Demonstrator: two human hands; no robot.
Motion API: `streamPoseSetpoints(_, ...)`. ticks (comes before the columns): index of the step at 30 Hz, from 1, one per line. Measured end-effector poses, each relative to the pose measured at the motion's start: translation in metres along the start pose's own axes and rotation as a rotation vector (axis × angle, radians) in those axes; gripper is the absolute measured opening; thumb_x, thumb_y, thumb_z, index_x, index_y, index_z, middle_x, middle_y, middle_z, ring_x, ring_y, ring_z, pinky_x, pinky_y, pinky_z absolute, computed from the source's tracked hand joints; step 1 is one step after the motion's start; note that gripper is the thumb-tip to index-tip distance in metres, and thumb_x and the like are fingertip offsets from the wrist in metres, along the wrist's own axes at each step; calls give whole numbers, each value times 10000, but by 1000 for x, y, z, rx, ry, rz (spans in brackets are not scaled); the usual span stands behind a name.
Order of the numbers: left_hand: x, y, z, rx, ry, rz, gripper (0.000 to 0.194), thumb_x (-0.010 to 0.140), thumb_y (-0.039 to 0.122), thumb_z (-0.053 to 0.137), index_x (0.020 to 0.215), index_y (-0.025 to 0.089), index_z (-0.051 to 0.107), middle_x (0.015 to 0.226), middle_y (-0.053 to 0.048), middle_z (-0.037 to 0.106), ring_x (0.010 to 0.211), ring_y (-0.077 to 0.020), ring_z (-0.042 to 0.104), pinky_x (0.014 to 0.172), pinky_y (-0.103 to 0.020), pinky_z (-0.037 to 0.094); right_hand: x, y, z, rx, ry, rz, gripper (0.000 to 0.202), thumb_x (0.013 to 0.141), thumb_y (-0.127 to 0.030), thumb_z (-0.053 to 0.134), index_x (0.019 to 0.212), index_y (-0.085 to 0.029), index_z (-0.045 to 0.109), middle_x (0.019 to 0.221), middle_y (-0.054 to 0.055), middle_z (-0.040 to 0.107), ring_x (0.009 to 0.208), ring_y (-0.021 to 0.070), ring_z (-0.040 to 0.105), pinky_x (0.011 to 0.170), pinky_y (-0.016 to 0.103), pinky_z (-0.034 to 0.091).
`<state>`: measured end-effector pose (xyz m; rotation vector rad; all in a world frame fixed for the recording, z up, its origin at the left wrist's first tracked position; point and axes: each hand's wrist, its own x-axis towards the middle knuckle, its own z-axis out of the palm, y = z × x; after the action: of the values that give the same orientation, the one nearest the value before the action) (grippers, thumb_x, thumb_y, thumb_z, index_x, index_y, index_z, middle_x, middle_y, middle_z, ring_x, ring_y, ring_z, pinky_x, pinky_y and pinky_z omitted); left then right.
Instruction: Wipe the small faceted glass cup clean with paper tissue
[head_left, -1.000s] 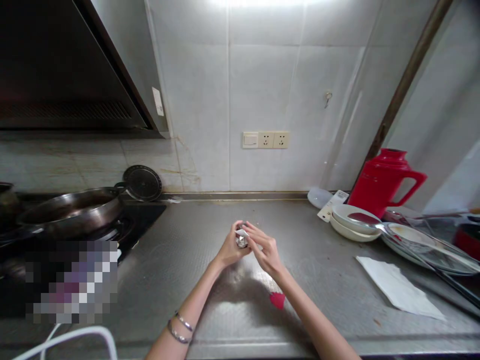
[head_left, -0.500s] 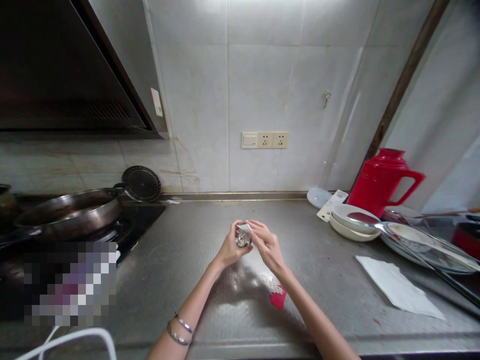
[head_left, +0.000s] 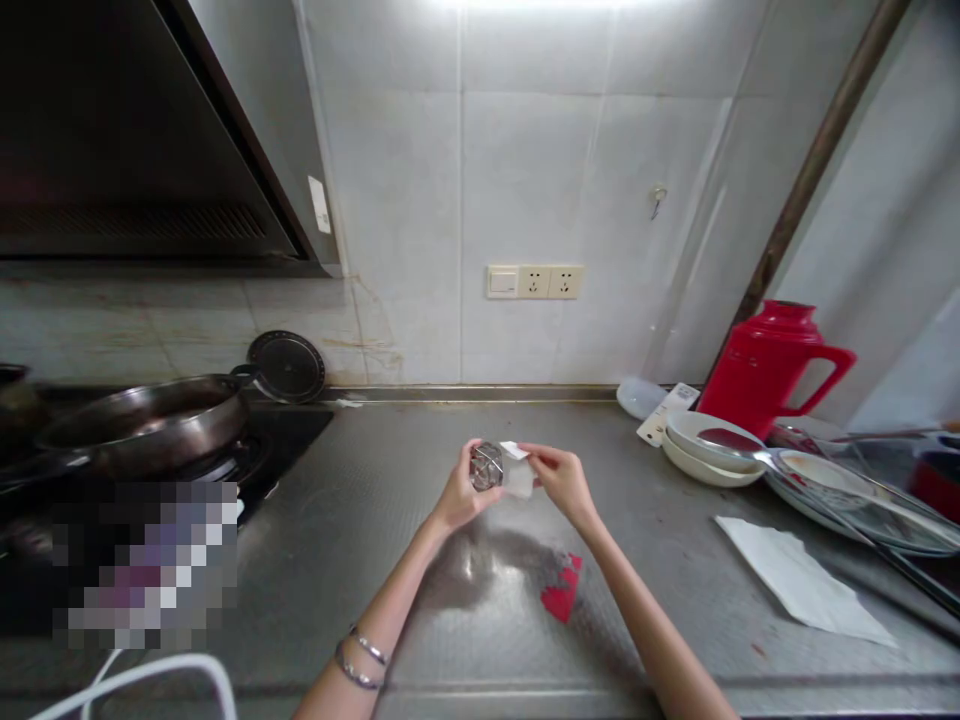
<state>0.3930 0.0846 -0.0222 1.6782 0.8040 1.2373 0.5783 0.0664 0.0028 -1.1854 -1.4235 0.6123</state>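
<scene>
A round, silvery-dark thing with crossing bright lines (head_left: 487, 467) sits in my left hand (head_left: 456, 500), whose fingers and thumb wrap round it above the counter. I cannot make out its exact kind. Off its right side stretches a thin whitish, see-through wrapper (head_left: 519, 479) with a white flap at its top. My right hand (head_left: 568, 485) pinches the wrapper's right edge between thumb and fingers. Below my hands, a ragged red piece (head_left: 561, 592) lies on the counter, near my right forearm.
The metal counter (head_left: 390, 480) runs along the tiled wall. At left, a pan (head_left: 154, 425) stands on the black stove. Stacked bowls (head_left: 705, 465), a red thermos jug (head_left: 769, 365), a plate with utensils (head_left: 832, 470) and a white paper sheet (head_left: 802, 580) are at right.
My right hand has moved right, away from the round thing, drawing the whitish wrapper out between my hands. My left hand stays around the round thing. More of the red piece shows.
</scene>
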Motion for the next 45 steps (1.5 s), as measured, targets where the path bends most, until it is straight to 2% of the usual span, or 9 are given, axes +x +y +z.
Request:
streamPoseSetpoints(4,-1,1,0,17,1,-15,810,587,214,774,1281,184,357,1130,-104,570,991,-227,575,904,-363,433,4,-7,-6,-38,-8,-12,346,776,-321,525,945,-122,752,852,100,751,663,198,683,553,277,569)
streamPoseSetpoints(7,-1,2,1,28,-12,-9,825,570,186,770,1282,176,353,1164,-111,554,1010,-232,566,914,-360,426,7,-12,-4,-152,66,-144,299,791,-335,557,925,-145,746,872,103,750,690,198,687,642,299,573)
streamPoseSetpoints(10,-2,1,2,39,-33,6,837,560,168,768,1289,170,357,1202,-117,537,1044,-237,555,936,-358,413,8,-17,5,-196,119,-274,309,808,-289,551,1061,-178,688,907,80,746,707,181,692,697,300,571)
streamPoseSetpoints(17,-1,-5,3,21,-78,75,735,607,164,751,1258,183,410,1103,-87,596,980,-223,591,870,-341,461,1,-29,23,-83,-178,-325,237,884,-284,513,979,-224,722,1005,49,740,917,219,702,814,328,560)
streamPoseSetpoints(20,-1,-6,5,34,-64,68,757,610,177,753,1276,188,394,1155,-89,595,996,-220,599,874,-335,471,-6,-28,22,-90,-181,-383,256,906,-264,496,1060,-242,699,1079,51,718,1010,230,676,873,360,547)
streamPoseSetpoints(28,-5,2,16,32,-62,34,656,608,181,740,1199,170,454,1103,-75,633,935,-198,620,820,-301,492,-23,-15,14,-278,-232,-762,338,920,-119,425,1153,-230,643,1198,75,661,1207,202,553,995,363,492)
streamPoseSetpoints(33,-5,0,17,52,-61,6,647,625,197,732,1206,163,450,1010,-54,652,819,-172,628,724,-278,501,-21,-15,18,-312,-135,-722,315,938,-148,408,1143,-214,637,1128,102,692,1103,202,630,898,338,554)
streamPoseSetpoints(40,-5,-5,15,-16,-37,17,609,616,256,777,1138,171,474,1015,-56,647,888,-198,621,761,-283,498,-31,-15,27,-307,-188,-823,356,907,-78,400,1138,-221,632,1155,84,682,1184,203,572,1014,391,479)
streamPoseSetpoints(45,-3,-1,14,-11,-46,1,631,621,245,749,1171,169,450,904,-19,645,787,-162,621,694,-259,490,-20,-14,32,-195,-17,-559,296,924,-183,420,1064,-235,676,1048,62,725,990,198,684,861,327,559)
